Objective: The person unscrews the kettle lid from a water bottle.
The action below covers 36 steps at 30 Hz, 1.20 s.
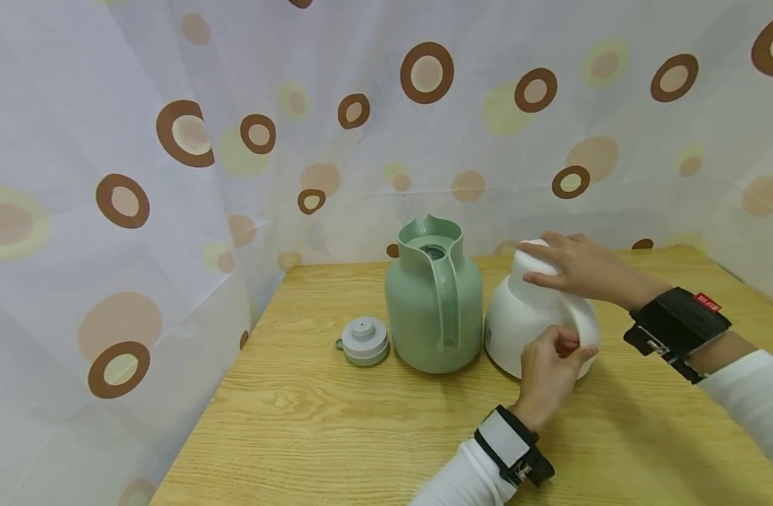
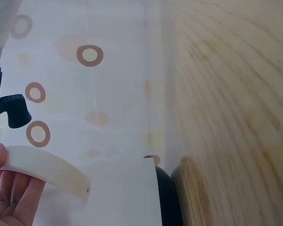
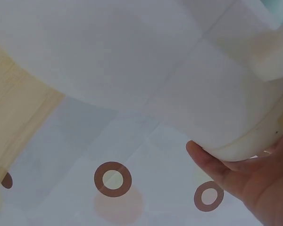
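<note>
- Green jug [image 1: 418, 316]: left of the fingers.
- White jug [image 1: 518, 323]: under the right fingers.
- Right hand [image 1: 579, 267]: fingers spread round its top [image 1: 530, 261], maybe steadying it.
- Left hand [image 1: 546, 371]: fingers pinch its handle [image 1: 587, 323], likely against slipping.
- Lid [image 1: 365, 342]: farther left, perhaps kept clear.

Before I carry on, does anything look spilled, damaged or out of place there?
One thing: the green jug stands uncapped, with a grey lid lying on the table to its left in the head view. I see no spill or damage. The white jug, held by the left hand and right hand, shows nothing odd.
</note>
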Available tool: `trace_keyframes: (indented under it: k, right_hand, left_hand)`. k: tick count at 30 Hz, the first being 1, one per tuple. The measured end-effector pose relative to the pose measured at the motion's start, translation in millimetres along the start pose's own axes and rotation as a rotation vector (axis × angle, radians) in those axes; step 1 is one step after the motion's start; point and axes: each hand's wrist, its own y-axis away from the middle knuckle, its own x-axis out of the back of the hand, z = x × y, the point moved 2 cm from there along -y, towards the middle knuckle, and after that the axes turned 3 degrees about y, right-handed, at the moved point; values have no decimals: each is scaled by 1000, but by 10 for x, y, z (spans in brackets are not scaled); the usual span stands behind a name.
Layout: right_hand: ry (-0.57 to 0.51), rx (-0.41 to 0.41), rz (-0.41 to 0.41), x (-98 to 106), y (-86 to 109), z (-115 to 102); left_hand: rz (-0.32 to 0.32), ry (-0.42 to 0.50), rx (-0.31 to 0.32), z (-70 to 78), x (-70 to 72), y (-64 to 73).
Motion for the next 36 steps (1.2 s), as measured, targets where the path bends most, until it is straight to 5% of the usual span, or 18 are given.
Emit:
trace_keyframes:
  k: [23,36]
  right_hand:
    - [-169,218,-24,10,-30,271]
    - [61,17,-62,-13,-134,-24]
  left_hand:
    - [-8,-60,-36,20,30,-18]
    - [-2,-95,-73,17,50,4]
